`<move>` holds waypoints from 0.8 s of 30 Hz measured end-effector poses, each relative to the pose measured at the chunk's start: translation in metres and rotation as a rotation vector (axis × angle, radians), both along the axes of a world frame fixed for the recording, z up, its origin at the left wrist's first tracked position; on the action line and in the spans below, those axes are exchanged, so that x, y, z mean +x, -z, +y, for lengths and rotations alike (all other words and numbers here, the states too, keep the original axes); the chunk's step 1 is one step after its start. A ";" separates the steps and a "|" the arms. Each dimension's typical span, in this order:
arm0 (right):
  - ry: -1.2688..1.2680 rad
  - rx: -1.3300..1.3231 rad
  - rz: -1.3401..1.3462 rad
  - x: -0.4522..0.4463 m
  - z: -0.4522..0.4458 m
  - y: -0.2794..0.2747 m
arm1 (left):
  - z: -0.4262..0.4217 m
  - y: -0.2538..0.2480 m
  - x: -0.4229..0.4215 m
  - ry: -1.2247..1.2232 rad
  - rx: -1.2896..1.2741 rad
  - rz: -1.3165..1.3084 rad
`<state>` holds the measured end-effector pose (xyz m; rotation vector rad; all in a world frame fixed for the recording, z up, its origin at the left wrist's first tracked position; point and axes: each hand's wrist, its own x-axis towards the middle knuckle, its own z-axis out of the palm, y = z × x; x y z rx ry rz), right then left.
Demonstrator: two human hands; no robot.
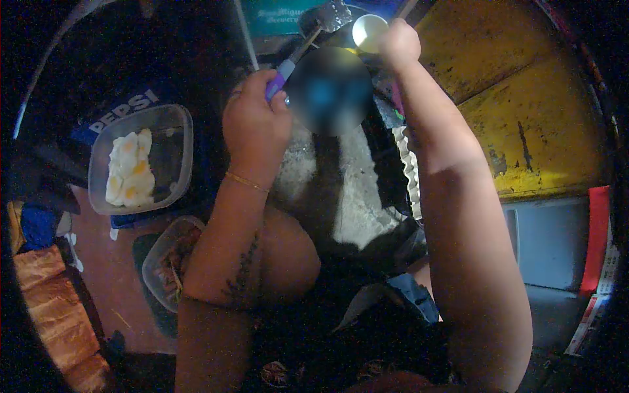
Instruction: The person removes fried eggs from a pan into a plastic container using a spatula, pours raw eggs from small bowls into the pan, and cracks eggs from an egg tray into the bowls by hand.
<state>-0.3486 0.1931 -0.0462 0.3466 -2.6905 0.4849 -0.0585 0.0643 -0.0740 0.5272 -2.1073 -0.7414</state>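
Note:
My left hand (254,121) is closed around the purple and grey handle of a spatula (283,75). Its metal shaft slants up and away, towards a shiny metal piece (336,14) at the top. My right hand (401,47) is closed at the side of a small round, pale cup (371,33), brightly lit inside. A round blurred patch with blue in it hides what lies between my hands. To the left, several fried eggs (129,171) lie in a clear plastic container (175,171).
A second plastic container (156,275) with brown food sits beside my left forearm. A blue Pepsi crate (124,112) is at left, a green San Miguel crate (278,18) at the top. Yellow panels (517,98) and a wavy-edged tray (406,167) are at right.

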 end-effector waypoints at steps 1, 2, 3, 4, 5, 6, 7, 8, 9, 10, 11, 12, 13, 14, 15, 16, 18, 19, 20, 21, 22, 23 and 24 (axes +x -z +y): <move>-0.007 -0.002 0.023 0.001 0.001 0.000 | 0.000 0.001 -0.001 -0.001 -0.004 0.005; -0.014 -0.005 0.046 0.002 0.002 0.000 | 0.000 0.001 -0.001 -0.002 -0.013 0.004; -0.032 0.019 0.079 0.008 0.003 -0.004 | -0.001 0.001 -0.001 -0.003 -0.022 0.003; -0.050 0.043 0.112 0.015 0.004 -0.009 | -0.001 0.001 0.000 -0.004 -0.031 0.003; -0.067 0.067 0.145 0.022 0.004 -0.013 | 0.000 0.001 0.000 -0.006 -0.035 -0.001; -0.106 0.061 0.199 0.027 0.005 -0.015 | 0.000 0.001 0.000 -0.008 -0.039 -0.004; -0.144 0.056 0.254 0.031 0.007 -0.017 | 0.000 0.001 0.001 -0.009 -0.043 -0.006; -0.181 0.051 0.310 0.033 0.010 -0.019 | 0.000 0.001 0.001 -0.008 -0.049 -0.013; -0.215 0.034 0.353 0.019 0.013 -0.013 | 0.000 0.001 0.001 -0.007 -0.054 -0.019; -0.248 0.016 0.396 -0.006 0.015 0.001 | 0.001 0.001 0.001 -0.006 -0.060 -0.026; -0.282 -0.001 0.440 -0.020 0.017 0.007 | 0.003 -0.001 0.002 -0.017 -0.066 -0.034; -0.316 0.037 0.428 -0.011 0.019 0.002 | 0.004 -0.002 0.003 -0.028 -0.072 -0.043; -0.277 -0.021 0.377 -0.003 0.018 -0.002 | 0.006 -0.003 0.004 -0.040 -0.077 -0.052; -0.239 -0.079 0.325 0.005 0.017 -0.005 | 0.007 -0.004 0.005 -0.039 -0.075 -0.056; -0.200 -0.138 0.271 0.010 0.018 -0.007 | 0.009 -0.004 0.005 -0.037 -0.073 -0.061; -0.057 -0.176 0.278 -0.007 0.017 0.000 | 0.009 -0.003 0.006 -0.034 -0.070 -0.067; 0.082 0.156 0.131 -0.027 0.024 0.007 | 0.004 0.008 0.001 -0.030 -0.055 -0.058; 0.160 0.323 0.048 -0.026 0.033 0.008 | 0.002 0.012 -0.001 -0.018 -0.046 -0.058; 0.116 -0.087 -0.158 -0.025 0.046 0.009 | 0.000 0.014 -0.001 -0.005 -0.008 -0.053; 0.076 -0.500 -0.348 -0.017 0.056 0.002 | -0.001 0.014 0.002 0.012 0.035 -0.050; 0.036 -0.921 -0.521 -0.007 0.067 -0.005 | 0.000 0.016 0.005 0.030 0.078 -0.049; -0.009 -1.351 -0.680 0.000 0.078 -0.009 | 0.003 0.017 0.006 0.033 0.060 -0.028; -0.014 -1.453 -0.644 0.021 0.093 -0.010 | 0.005 0.015 0.004 0.033 0.038 -0.003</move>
